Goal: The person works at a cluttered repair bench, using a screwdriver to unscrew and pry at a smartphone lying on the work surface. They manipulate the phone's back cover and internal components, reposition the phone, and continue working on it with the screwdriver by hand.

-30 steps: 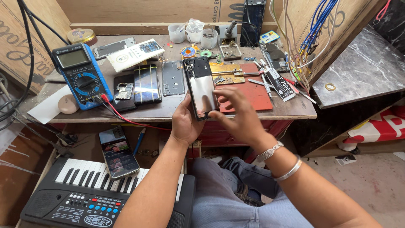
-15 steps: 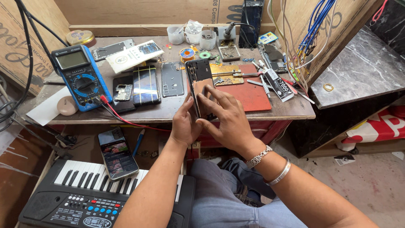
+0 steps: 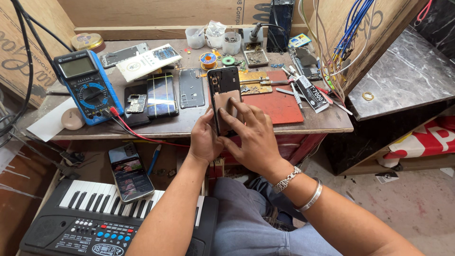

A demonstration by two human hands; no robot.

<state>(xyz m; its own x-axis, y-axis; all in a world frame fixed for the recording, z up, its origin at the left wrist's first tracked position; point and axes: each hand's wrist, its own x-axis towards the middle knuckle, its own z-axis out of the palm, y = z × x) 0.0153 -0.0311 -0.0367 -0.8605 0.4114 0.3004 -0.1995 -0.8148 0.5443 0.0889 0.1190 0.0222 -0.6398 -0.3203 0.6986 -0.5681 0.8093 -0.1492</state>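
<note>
I hold an opened black phone (image 3: 223,83) upright in front of me, above the front edge of a wooden workbench (image 3: 189,125); its inside faces me, with a tan panel in the middle. My left hand (image 3: 204,140) grips its lower left side. My right hand (image 3: 251,135) lies over its lower half, fingers pressing on the tan panel. A metal watch and a bangle sit on my right wrist.
On the bench lie a blue multimeter (image 3: 87,87) with red lead, phone parts and a back cover (image 3: 192,87), a red mat (image 3: 277,102), screwdrivers, small cups. A lit phone (image 3: 129,171) rests on a black keyboard (image 3: 99,220) below. Wires hang at right.
The phone has been turned from its glossy side to its open inside facing me. My right hand moved from the phone's side onto its lower half.
</note>
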